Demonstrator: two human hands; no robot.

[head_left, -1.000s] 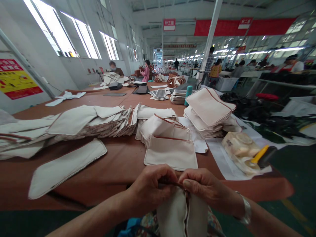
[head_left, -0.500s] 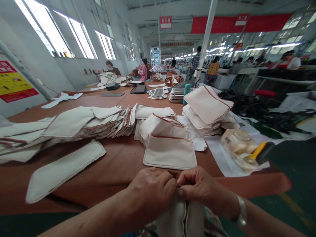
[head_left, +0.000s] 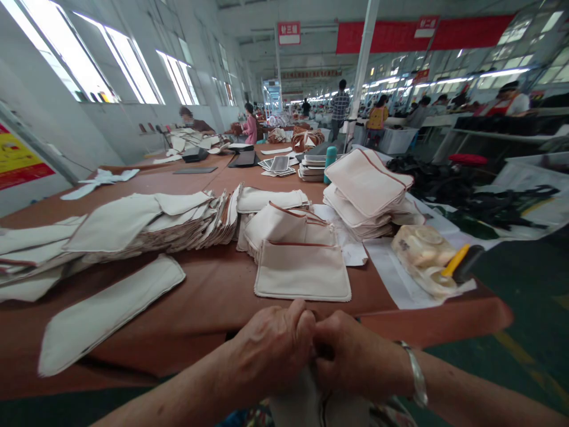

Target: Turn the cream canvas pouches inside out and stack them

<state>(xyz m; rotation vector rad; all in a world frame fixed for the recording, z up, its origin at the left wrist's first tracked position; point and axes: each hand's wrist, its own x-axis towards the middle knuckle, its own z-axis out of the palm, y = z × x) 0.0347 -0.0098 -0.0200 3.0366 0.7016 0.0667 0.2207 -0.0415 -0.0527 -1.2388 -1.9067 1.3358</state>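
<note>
My left hand (head_left: 280,341) and my right hand (head_left: 351,353) meet at the table's near edge, fingers closed on the top of a cream fabric piece (head_left: 293,403). This piece hangs below them over my lap, with a dark slit down its middle. My fingers hide its upper end. Just beyond the hands lies a cream fabric pouch (head_left: 303,270) with a brown top edge. Behind it leans a small pile of similar pouches (head_left: 278,225). A silvery bracelet (head_left: 416,376) circles my right wrist.
A long row of stacked cream panels (head_left: 178,228) spans the left of the brown table (head_left: 208,284), with one loose panel (head_left: 111,311) in front. At right stand another stack (head_left: 367,184), a plastic container (head_left: 422,249) and a yellow-and-black handled tool (head_left: 462,261). People work farther back.
My right hand has turned inward and pressed closer against the left, covering more of the fabric's top. The view has shifted slightly, so the table things sit a little farther left.
</note>
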